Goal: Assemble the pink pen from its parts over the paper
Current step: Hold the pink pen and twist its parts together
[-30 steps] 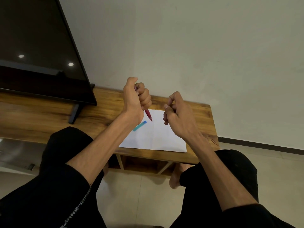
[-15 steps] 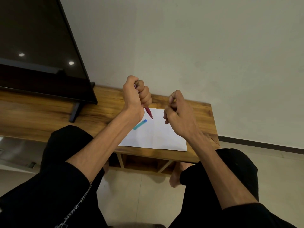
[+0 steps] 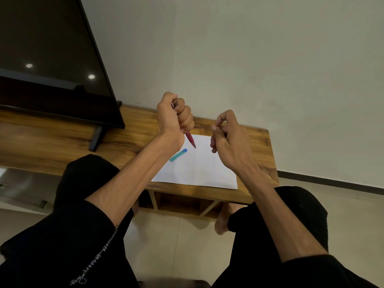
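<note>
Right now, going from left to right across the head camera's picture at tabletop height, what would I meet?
Television → left hand gripping the pink pen → teal pen part lying on the paper → right hand, fingers curled.

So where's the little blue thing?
In the head view, the blue piece lies on the left part of the white paper, just below the pink pen that the left hand grips.
</note>
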